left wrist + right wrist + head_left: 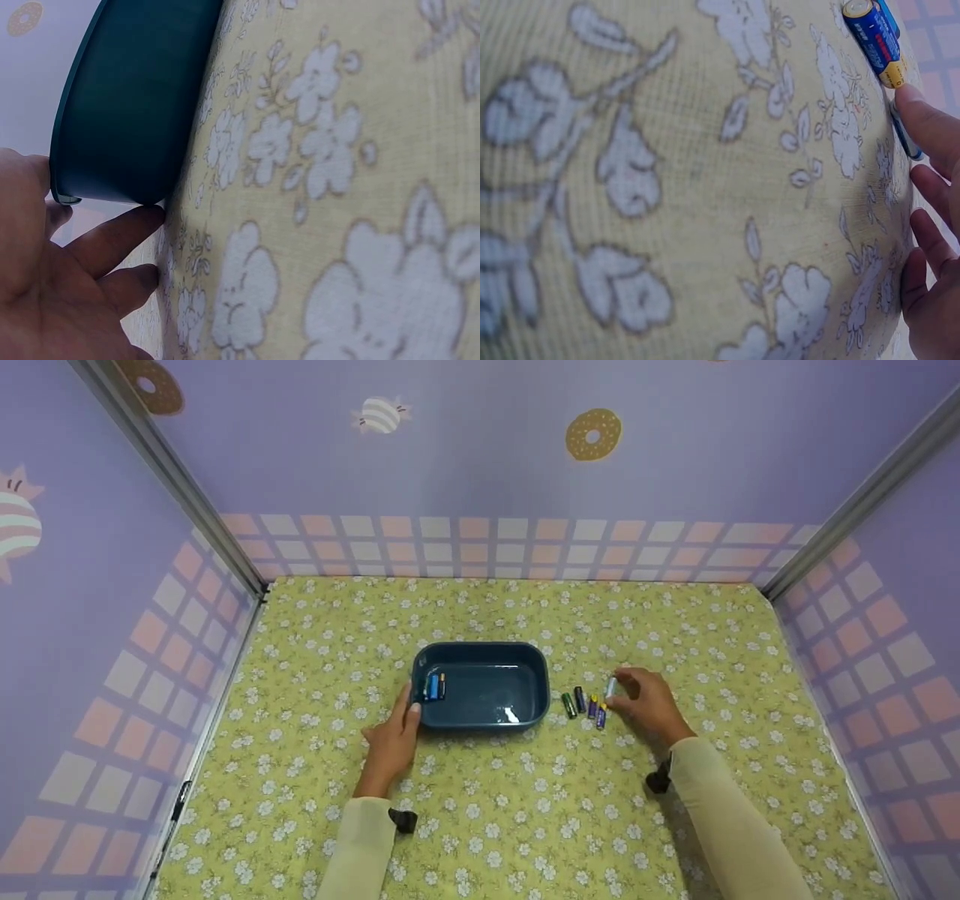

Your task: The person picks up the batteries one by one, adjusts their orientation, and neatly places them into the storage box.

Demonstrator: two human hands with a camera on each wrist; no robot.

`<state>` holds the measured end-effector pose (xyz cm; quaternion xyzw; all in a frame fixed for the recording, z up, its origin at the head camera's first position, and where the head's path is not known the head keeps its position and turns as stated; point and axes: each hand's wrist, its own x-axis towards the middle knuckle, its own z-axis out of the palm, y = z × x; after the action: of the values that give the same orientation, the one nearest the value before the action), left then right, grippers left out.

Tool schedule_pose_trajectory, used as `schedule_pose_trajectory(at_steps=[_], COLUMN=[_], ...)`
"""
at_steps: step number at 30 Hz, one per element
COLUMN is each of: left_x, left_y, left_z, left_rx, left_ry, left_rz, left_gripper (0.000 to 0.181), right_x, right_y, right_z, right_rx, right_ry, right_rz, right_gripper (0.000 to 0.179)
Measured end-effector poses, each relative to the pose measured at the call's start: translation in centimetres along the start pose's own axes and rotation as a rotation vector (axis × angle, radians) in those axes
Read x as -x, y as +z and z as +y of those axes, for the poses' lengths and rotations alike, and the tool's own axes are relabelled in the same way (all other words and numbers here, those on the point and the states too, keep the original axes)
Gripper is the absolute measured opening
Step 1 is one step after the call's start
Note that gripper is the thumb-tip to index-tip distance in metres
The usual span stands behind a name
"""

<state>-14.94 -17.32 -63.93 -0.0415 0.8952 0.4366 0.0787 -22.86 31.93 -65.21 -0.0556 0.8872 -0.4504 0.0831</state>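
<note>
A dark blue-green rectangular basin [480, 725] stands on the flowered cloth. My left hand [392, 740] rests against its left end, thumb at the rim and fingers spread along the outer wall [127, 105]. Inside, near that end, lie several batteries, one of them blue [433, 687]. To the basin's right, my right hand [651, 705] pinches a white battery [611, 688] between thumb and index finger, low at the cloth. Just left of it lie two purple-and-yellow batteries, the nearer one [601, 717] close to my thumb, then a dark battery [579, 699] and a green battery [569, 706].
A yellow-green flowered cloth [480, 817] covers the table. Purple walls with a pink-and-white checked band [472, 540] enclose it at the back and both sides. Metal posts [217, 536] stand at the corners.
</note>
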Motion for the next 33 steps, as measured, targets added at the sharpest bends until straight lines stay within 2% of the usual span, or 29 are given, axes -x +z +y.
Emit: schedule_pose_trajectory(at_steps=[4, 21, 27, 33], left_x=[-0.04, 0.01, -0.02, -0.03], left_y=[0.01, -0.09, -0.05, 0.07], left_z=[-0.07, 0.08, 0.07, -0.21], left_rx=[-0.002, 0.001, -0.001, 0.008], left_ry=[0.006, -0.002, -0.014, 0.022], left_rz=[0.004, -0.003, -0.004, 0.005], left_gripper=[0.069, 0.069, 0.07, 0.07], right_x=[0.0, -0.33, -0.6, -0.76], right_y=[-0.02, 0.28, 0.35, 0.36], right_z=[0.04, 0.39, 0.54, 0.64], right_rx=[0.04, 0.049, 0.093, 0.148], right_ry=[-0.01, 0.004, -0.014, -0.038], right_rz=[-0.001, 0.009, 0.025, 0.033], right_gripper=[0.062, 0.057, 0.055, 0.055])
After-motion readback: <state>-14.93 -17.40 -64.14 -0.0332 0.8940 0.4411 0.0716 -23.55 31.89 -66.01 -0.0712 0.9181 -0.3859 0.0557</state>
